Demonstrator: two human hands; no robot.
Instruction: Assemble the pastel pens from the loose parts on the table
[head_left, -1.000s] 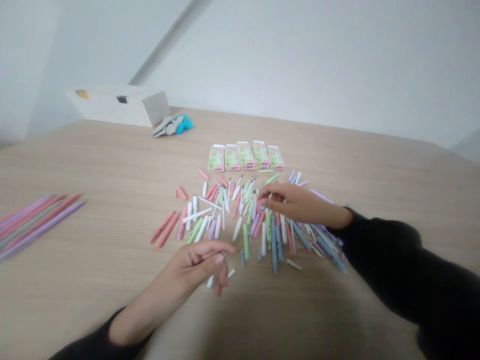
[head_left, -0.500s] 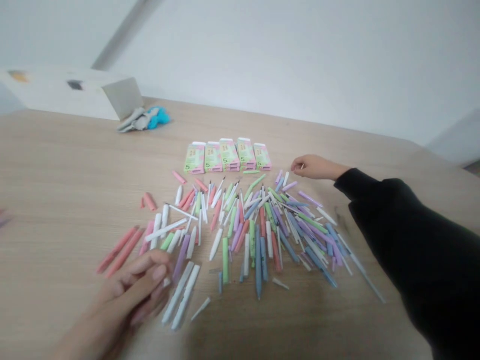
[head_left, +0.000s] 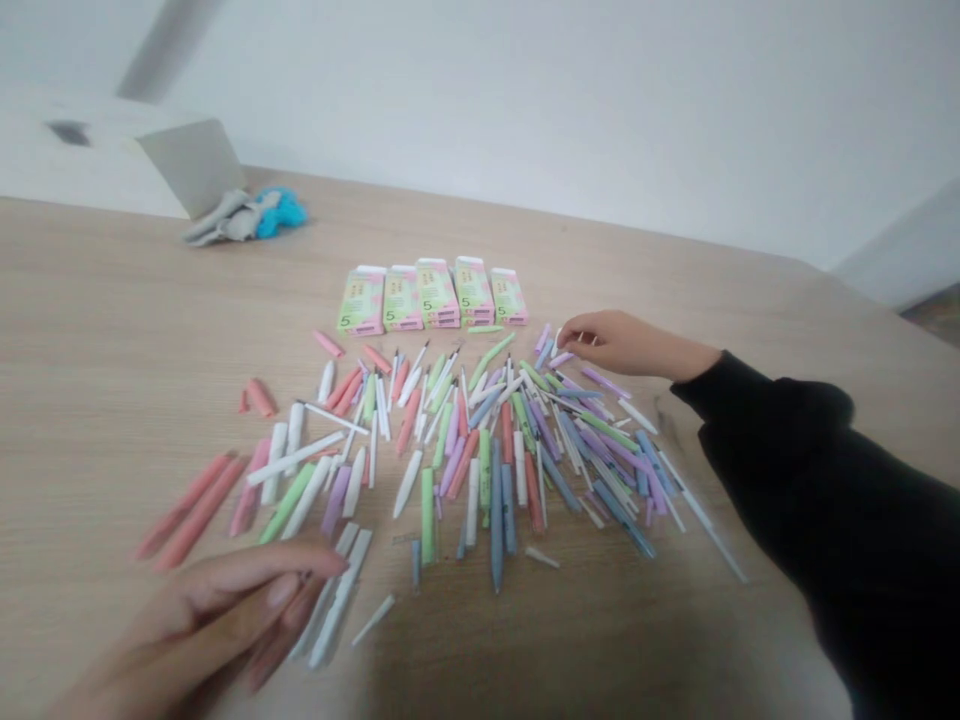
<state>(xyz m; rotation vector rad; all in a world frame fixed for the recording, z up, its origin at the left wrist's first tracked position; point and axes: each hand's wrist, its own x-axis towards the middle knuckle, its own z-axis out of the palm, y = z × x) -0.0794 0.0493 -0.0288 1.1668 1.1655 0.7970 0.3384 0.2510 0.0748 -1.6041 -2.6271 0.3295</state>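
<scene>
At lower left, the left hand [head_left: 202, 625] lies with its fingers [head_left: 285, 590] extended and loosely together, their tips just over two white pen barrels [head_left: 337, 597]; whether it grips anything cannot be told. Loose pastel pen parts [head_left: 495, 520] spread across the table [head_left: 112, 300], below a row of five boxes [head_left: 431, 295]. At right, the right hand [head_left: 626, 345] curls its fingers [head_left: 577, 330] nearly closed, just beside lilac pen parts [head_left: 551, 345]; whether they hold anything is too small to tell.

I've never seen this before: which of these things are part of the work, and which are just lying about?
Part of the work:
left hand
right hand
scattered pastel pen pieces
five green-and-pink boxes

Just lying about:
grey-and-blue cloth bundle
pale cardboard box
</scene>
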